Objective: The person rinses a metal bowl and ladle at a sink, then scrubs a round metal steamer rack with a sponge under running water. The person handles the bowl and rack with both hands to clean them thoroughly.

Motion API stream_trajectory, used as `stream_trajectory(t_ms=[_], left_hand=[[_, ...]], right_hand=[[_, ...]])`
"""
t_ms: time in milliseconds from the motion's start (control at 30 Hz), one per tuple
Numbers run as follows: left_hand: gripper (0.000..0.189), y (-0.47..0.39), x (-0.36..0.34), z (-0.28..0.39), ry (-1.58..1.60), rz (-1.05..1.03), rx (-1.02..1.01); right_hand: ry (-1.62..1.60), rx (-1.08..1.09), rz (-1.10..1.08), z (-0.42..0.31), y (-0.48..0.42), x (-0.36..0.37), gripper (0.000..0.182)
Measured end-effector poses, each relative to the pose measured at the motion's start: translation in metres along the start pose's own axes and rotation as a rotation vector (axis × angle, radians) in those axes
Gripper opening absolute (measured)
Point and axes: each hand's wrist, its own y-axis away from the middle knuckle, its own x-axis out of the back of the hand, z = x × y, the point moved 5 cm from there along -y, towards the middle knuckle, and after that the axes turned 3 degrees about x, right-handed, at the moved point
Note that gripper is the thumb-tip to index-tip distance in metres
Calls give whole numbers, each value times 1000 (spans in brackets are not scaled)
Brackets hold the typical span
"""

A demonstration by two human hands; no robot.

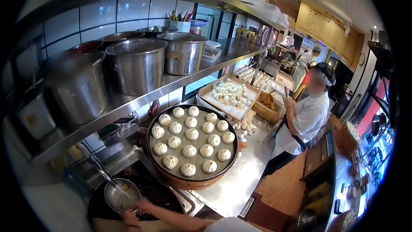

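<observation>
A round metal bowl is tilted under a curved metal faucet, with a stream of water running into it. Small yellowish bits lie inside the bowl. My left hand, with a thin red band at the wrist, grips the bowl's near rim. On the bowl's right edge is my right hand; its fingers are small and blurred. Beneath the bowl sits a wide dark round vessel. Beyond my right arm stands a large round steamer bearing several pleated buns on its lined surface.
Steel pots stand on a metal shelf above. A wooden tray of dough pieces and a box of brown filling sit along the steel counter. At its right side a co-worker in white stands.
</observation>
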Motion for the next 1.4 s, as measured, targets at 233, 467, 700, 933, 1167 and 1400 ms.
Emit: stream_trajectory(t_ms=[233, 467, 700, 933, 1167, 1400], left_hand=[[46, -33, 9, -21, 16, 34, -80], [47, -8, 27, 17, -171, -85, 103], [41, -9, -6, -8, -65, 98, -222], [36, -13, 19, 22, -357, -221, 139], [31, -3, 14, -8, -339, -12, -158], [28, -2, 13, 1, -797, -205, -165]], right_hand=[[113, 186, 296, -10, 22, -7, 41], [301, 576, 287, -60, 25, 27, 39], [-24, 13, 31, 2, -3, -18, 41], [412, 574, 441, -38, 19, 19, 37], [369, 280, 160, -10, 13, 8, 35], [-94, 162, 235, 8, 27, -17, 36]])
